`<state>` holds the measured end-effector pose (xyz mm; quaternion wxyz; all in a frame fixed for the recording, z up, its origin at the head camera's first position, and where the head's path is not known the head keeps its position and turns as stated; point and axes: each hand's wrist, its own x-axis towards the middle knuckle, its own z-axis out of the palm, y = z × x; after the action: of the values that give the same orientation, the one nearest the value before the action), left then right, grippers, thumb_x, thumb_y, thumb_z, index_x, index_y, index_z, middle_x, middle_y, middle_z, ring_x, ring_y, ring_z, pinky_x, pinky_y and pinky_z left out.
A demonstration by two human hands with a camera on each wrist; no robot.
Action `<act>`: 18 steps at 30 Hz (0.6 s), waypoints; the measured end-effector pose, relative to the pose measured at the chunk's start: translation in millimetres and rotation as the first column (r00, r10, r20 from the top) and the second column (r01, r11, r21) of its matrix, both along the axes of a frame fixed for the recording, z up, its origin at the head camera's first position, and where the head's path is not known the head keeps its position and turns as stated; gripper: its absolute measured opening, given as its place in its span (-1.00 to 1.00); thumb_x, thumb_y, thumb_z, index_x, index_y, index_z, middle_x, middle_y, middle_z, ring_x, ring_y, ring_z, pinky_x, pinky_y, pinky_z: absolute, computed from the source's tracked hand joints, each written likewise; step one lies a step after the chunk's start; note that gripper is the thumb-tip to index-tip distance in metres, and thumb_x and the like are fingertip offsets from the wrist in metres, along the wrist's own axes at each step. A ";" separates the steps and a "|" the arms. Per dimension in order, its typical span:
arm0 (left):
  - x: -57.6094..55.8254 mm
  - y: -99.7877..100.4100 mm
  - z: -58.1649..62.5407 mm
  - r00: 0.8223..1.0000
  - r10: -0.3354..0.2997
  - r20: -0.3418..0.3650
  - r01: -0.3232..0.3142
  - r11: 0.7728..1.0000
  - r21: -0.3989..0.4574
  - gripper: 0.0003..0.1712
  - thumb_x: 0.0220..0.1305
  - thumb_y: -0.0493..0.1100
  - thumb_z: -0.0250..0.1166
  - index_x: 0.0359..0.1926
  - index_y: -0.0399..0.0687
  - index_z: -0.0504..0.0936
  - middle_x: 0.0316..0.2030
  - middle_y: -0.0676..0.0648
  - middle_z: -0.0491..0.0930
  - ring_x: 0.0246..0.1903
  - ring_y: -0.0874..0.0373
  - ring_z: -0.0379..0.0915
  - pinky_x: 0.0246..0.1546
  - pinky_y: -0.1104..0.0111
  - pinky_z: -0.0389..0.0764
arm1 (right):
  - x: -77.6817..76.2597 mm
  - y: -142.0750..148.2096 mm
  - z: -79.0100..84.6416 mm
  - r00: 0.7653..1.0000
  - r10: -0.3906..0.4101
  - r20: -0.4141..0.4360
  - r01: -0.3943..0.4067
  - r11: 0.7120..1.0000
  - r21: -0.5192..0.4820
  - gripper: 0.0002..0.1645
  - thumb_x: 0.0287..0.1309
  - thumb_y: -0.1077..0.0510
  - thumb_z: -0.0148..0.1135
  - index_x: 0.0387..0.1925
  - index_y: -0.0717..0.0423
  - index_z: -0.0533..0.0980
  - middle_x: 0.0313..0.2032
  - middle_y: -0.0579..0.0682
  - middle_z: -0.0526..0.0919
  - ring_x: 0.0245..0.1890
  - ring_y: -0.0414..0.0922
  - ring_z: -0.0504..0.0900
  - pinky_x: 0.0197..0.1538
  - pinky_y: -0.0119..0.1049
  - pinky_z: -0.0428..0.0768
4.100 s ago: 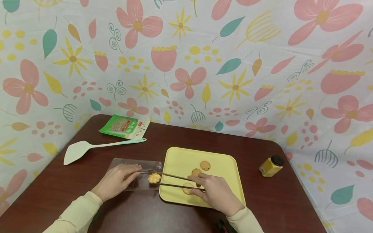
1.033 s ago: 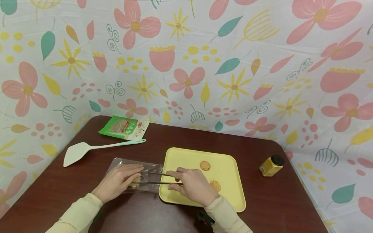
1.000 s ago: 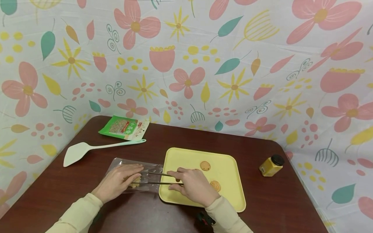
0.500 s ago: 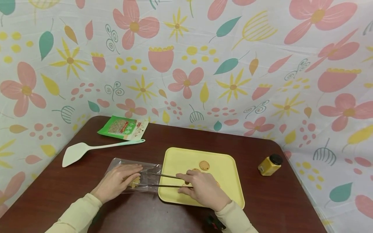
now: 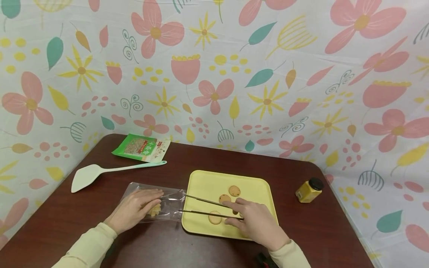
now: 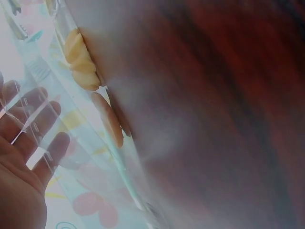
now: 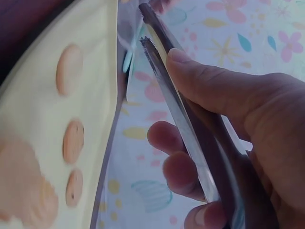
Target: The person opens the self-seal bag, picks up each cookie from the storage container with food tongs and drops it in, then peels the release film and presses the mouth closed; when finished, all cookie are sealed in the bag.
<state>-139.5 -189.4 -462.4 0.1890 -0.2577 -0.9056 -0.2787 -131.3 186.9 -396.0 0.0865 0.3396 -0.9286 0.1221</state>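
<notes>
My right hand [image 5: 258,225] grips a pair of metal tongs [image 7: 174,100] over the tray; the tongs' jaws stand apart with nothing between them. My left hand [image 5: 135,208] is at a clear plastic bag [image 5: 172,212] left of the tray. Its fingers look spread behind the clear film in the left wrist view. Inside the bag lie a flower-shaped cookie [image 6: 81,62] and a flat brown cookie [image 6: 108,119]. On the yellow tray [image 5: 207,178] are several cookies, among them a dotted round cookie [image 5: 234,191] and a pale round cookie [image 5: 215,217]. A swirled cookie [image 7: 43,205] shows in the right wrist view.
A white spatula [image 5: 88,176] and a green food packet [image 5: 140,147] lie at the back left of the brown table [image 5: 161,245]. A yellow jar [image 5: 309,191] with a black lid stands to the right. Patterned cloth [image 5: 214,67] hangs behind.
The tongs held the flower-shaped cookie at the bag's mouth, then reached inside. That cookie now lies in the bag, and my right hand has drawn the tongs rightward. The left hand stays nearly still.
</notes>
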 end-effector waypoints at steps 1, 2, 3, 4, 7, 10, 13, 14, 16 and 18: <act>0.0 -0.1 -0.1 1.000 0.000 0.002 0.000 1.000 0.003 -0.67 0.21 -0.09 0.33 0.02 0.03 0.67 -0.03 0.10 0.61 0.00 0.19 0.51 0.07 0.03 0.43 | 0.6 3.7 1.2 1.000 -0.013 0.011 0.013 1.000 0.001 -0.47 0.06 -0.28 0.25 0.07 -0.26 0.55 -0.40 -0.31 0.51 -0.64 -0.43 0.37 -0.61 -0.47 0.35; 0.0 -0.3 -0.2 1.000 0.001 0.003 -0.001 1.000 0.005 -0.66 0.20 -0.09 0.33 0.01 0.03 0.67 -0.03 0.11 0.61 0.00 0.18 0.51 0.07 0.03 0.43 | 1.2 7.4 2.4 1.000 -0.025 0.017 0.025 1.000 0.003 -0.47 0.07 -0.30 0.22 0.07 -0.27 0.55 -0.42 -0.33 0.49 -0.66 -0.44 0.33 -0.62 -0.49 0.32; 0.0 -0.4 -0.3 1.000 0.002 0.003 -0.002 1.000 0.006 -0.67 0.20 -0.10 0.33 0.01 0.03 0.67 -0.03 0.11 0.61 0.00 0.19 0.51 0.07 0.03 0.43 | 1.8 11.2 3.4 0.999 -0.040 0.021 0.040 0.999 0.004 -0.46 0.07 -0.33 0.19 0.07 -0.28 0.55 -0.42 -0.35 0.47 -0.68 -0.45 0.29 -0.62 -0.49 0.31; 0.0 -0.4 -0.4 1.000 0.003 0.004 -0.003 1.000 0.007 -0.67 0.20 -0.10 0.33 0.01 0.04 0.67 -0.03 0.11 0.61 0.00 0.19 0.51 0.07 0.04 0.43 | 2.2 15.3 4.0 0.998 -0.057 0.023 0.057 0.998 0.001 -0.46 0.07 -0.35 0.17 0.06 -0.28 0.56 -0.43 -0.37 0.46 -0.68 -0.46 0.27 -0.62 -0.50 0.30; 0.1 -0.5 -1.1 1.000 0.008 0.004 -0.008 1.000 0.007 -0.67 0.19 -0.10 0.34 0.01 0.05 0.67 -0.03 0.13 0.61 0.00 0.21 0.50 0.07 0.07 0.43 | 2.7 27.8 4.6 0.993 -0.113 0.019 0.113 0.994 -0.003 -0.46 0.05 -0.37 0.17 0.03 -0.29 0.57 -0.43 -0.41 0.45 -0.69 -0.46 0.24 -0.63 -0.50 0.29; 0.1 -0.9 -1.5 1.000 0.007 0.000 -0.007 1.000 0.007 -0.66 0.18 -0.11 0.34 0.01 0.05 0.67 -0.03 0.13 0.60 0.00 0.21 0.50 0.07 0.09 0.44 | 2.6 40.4 4.2 0.984 -0.175 0.032 0.175 0.984 -0.011 -0.47 0.01 -0.33 0.25 0.02 -0.28 0.58 -0.43 -0.44 0.43 -0.72 -0.45 0.22 -0.67 -0.48 0.26; 0.2 -1.2 -1.3 1.000 0.004 0.001 -0.004 1.000 0.011 -0.66 0.18 -0.12 0.35 0.01 0.04 0.67 -0.02 0.12 0.61 0.00 0.19 0.50 0.09 0.03 0.40 | 2.9 52.8 3.5 0.970 -0.236 0.055 0.237 0.971 -0.008 -0.44 -0.03 -0.32 0.28 0.03 -0.28 0.58 -0.46 -0.46 0.40 -0.75 -0.43 0.18 -0.70 -0.46 0.23; 0.2 -1.2 -1.1 1.000 0.001 0.003 -0.001 1.000 0.013 -0.66 0.18 -0.12 0.35 0.01 0.03 0.67 -0.02 0.11 0.61 0.00 0.18 0.51 0.10 -0.01 0.38 | 3.1 56.5 3.3 0.965 -0.255 0.060 0.255 0.967 -0.007 -0.44 -0.03 -0.33 0.28 0.03 -0.28 0.58 -0.46 -0.46 0.40 -0.75 -0.42 0.18 -0.70 -0.46 0.22; 0.1 -1.4 -0.8 1.000 -0.001 0.009 0.001 1.000 0.017 -0.66 0.18 -0.13 0.35 0.01 0.02 0.67 -0.02 0.09 0.61 0.00 0.16 0.51 0.11 -0.05 0.36 | 3.4 63.3 2.8 0.955 -0.288 0.074 0.289 0.957 -0.004 -0.42 -0.04 -0.34 0.27 0.03 -0.26 0.58 -0.46 -0.45 0.41 -0.75 -0.42 0.19 -0.70 -0.44 0.22; 0.1 -1.2 -0.3 1.000 -0.005 0.012 0.004 1.000 0.019 -0.66 0.18 -0.12 0.35 0.01 0.01 0.67 -0.02 0.08 0.61 0.01 0.15 0.51 0.12 -0.06 0.35 | 3.4 69.4 1.6 0.944 -0.317 0.087 0.318 0.948 -0.001 -0.40 -0.05 -0.35 0.28 0.04 -0.24 0.58 -0.46 -0.43 0.42 -0.73 -0.42 0.22 -0.69 -0.43 0.24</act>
<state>-139.4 -190.6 -462.7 0.1853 -0.2562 -0.9035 -0.2894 -127.9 256.3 -394.4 0.0675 0.1795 -0.9731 0.1278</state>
